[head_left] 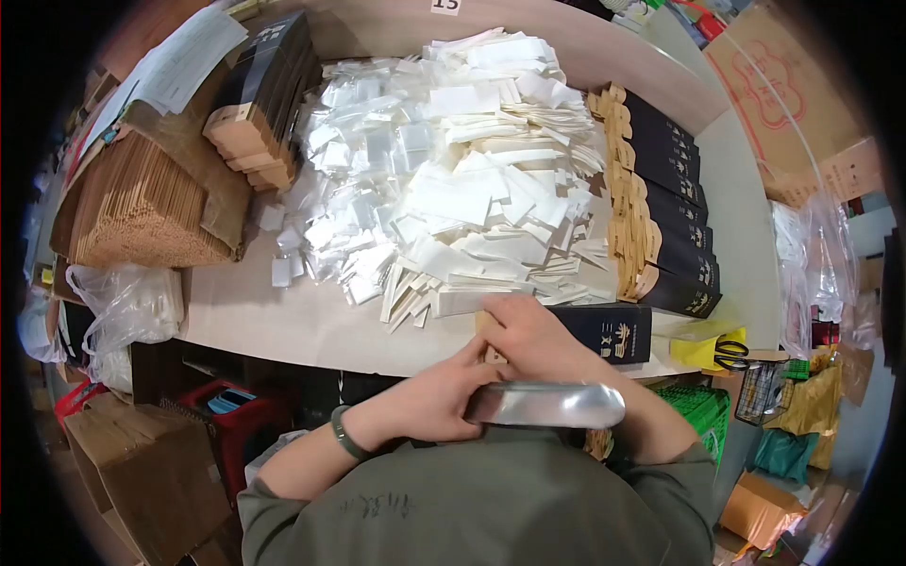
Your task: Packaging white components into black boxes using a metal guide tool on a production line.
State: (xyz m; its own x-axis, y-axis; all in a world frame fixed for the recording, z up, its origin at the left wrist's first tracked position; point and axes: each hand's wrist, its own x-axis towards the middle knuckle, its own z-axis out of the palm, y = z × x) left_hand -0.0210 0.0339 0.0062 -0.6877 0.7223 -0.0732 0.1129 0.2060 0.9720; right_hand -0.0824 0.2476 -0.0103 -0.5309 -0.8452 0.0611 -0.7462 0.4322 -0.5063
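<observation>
At the table's front edge, the two hands meet over the flap end of a dark printed paper envelope (pixel 618 332), which may be the top of a stack. My right hand (pixel 528 330) lies across it from the right, its bent fingers closed at the tan end; what they pinch is hidden. My left hand (pixel 444 396) is closed with its fingertips at that same end. A shiny silver, round-ended metal piece (pixel 557 404) appears beside the left palm; whether it is held cannot be told. Just beyond the fingers spreads a heap of white paper slips (pixel 472 198).
Clear small plastic packets (pixel 359 151) cover the heap's left side. Dark envelopes with tan flaps (pixel 661 198) line the right; more dark envelopes (pixel 264 85) and a kraft paper bundle (pixel 156 203) stand left. Scissors (pixel 731 351) sit in a yellow holder (pixel 694 347) at the right edge.
</observation>
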